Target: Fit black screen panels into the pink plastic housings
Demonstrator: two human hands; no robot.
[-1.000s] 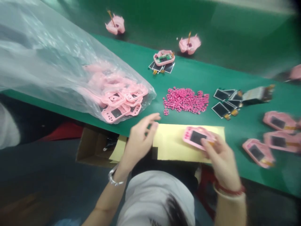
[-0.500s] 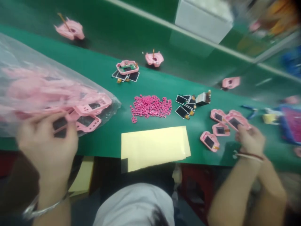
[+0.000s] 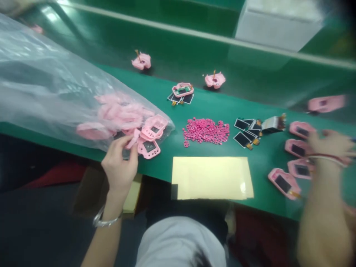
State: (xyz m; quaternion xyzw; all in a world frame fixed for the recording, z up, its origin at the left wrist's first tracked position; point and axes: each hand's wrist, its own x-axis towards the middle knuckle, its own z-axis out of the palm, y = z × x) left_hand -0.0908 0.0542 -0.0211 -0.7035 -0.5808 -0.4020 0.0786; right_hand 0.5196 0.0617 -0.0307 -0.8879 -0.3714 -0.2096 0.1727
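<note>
My left hand (image 3: 120, 160) is at the mouth of a clear plastic bag (image 3: 69, 85), fingers pinching a small pink plastic casing part (image 3: 134, 138). The part is partly hidden by the fingers. Just right of it, two pink handheld-console casings (image 3: 154, 127) with window openings and small holes lie overlapped at the bag's tip. More pink casings (image 3: 119, 113) show blurred through the plastic. I do not see my right hand; the blurred arms at the right appear to be a co-worker's.
A co-worker's hand (image 3: 329, 144) reaches over pink casings with screens (image 3: 283, 182). Pink buttons (image 3: 205, 130) are heaped mid-table, beside loose screens (image 3: 242, 139). A yellow paper sheet (image 3: 211, 178) lies at the green table's front edge. A white box (image 3: 278, 27) stands behind.
The view has swung left, so things sit farther right. My left hand has shifted right relative to the bag and now pinches a pink part. The co-worker's hand has left the casing it held.
</note>
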